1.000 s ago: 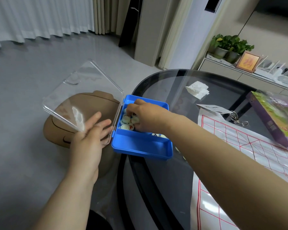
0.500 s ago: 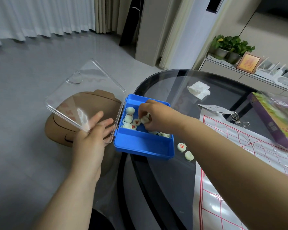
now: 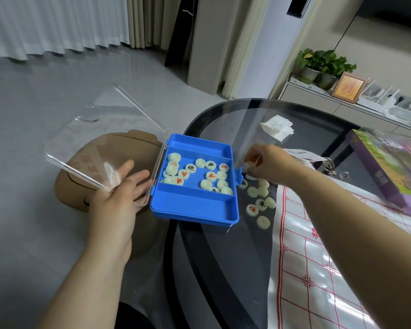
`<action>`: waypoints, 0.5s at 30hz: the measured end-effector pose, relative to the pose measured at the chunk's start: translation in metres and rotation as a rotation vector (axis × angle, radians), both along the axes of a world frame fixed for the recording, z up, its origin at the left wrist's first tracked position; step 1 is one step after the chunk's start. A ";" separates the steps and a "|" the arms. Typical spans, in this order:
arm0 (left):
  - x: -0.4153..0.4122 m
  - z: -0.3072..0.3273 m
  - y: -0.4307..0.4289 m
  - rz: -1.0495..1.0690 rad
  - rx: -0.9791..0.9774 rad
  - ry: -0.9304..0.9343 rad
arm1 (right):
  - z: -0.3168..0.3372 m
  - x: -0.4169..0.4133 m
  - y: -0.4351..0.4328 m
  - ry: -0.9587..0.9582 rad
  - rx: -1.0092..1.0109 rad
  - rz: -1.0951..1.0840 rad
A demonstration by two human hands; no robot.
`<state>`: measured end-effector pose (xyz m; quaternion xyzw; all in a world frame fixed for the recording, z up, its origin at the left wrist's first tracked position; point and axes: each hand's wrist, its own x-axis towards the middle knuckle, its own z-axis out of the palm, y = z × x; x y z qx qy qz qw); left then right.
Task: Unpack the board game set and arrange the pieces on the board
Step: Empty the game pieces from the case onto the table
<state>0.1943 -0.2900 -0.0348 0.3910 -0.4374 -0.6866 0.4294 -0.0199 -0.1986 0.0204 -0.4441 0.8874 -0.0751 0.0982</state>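
A blue plastic case [image 3: 195,208] lies open at the left edge of the glass table, with several pale round chess pieces [image 3: 208,175] in its middle compartment. Its clear lid [image 3: 100,138] hangs out to the left. My left hand [image 3: 122,186] presses flat, with straight fingers, against the underside of the lid. My right hand [image 3: 262,163] hovers just right of the case, fingers curled round a few pieces. Several more pieces [image 3: 259,201] lie loose on the glass below it. The white board sheet with red lines [image 3: 318,269] is spread at the right.
A round brown stool [image 3: 81,186] stands on the floor under the lid. On the table lie a crumpled tissue [image 3: 277,128], a tag with keys [image 3: 330,165] and a purple box [image 3: 387,172]. The glass table edge [image 3: 173,245] curves below the case.
My right hand has lifted out of the case and moved right with pieces in its fingers. More pieces now lie on the glass beside the case. My left hand stays on the lid.
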 end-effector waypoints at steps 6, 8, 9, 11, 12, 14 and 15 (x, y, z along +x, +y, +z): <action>-0.001 0.000 0.000 0.007 0.007 0.010 | -0.005 -0.007 -0.008 -0.026 -0.011 0.006; -0.001 -0.001 0.000 0.006 0.009 0.006 | -0.005 -0.007 -0.008 -0.039 -0.001 0.012; -0.001 -0.001 0.000 0.004 0.008 0.003 | -0.004 -0.007 -0.007 -0.045 0.001 0.013; -0.001 0.000 0.001 0.002 0.004 0.002 | -0.004 -0.008 -0.004 -0.058 -0.007 0.009; -0.001 0.000 0.001 0.001 0.002 0.003 | -0.003 -0.008 -0.002 -0.063 -0.017 0.005; -0.001 0.001 0.002 0.002 0.000 0.004 | -0.001 -0.010 0.001 -0.069 -0.047 -0.002; -0.001 0.001 0.002 0.003 0.002 0.006 | 0.001 -0.010 0.002 -0.069 -0.064 -0.001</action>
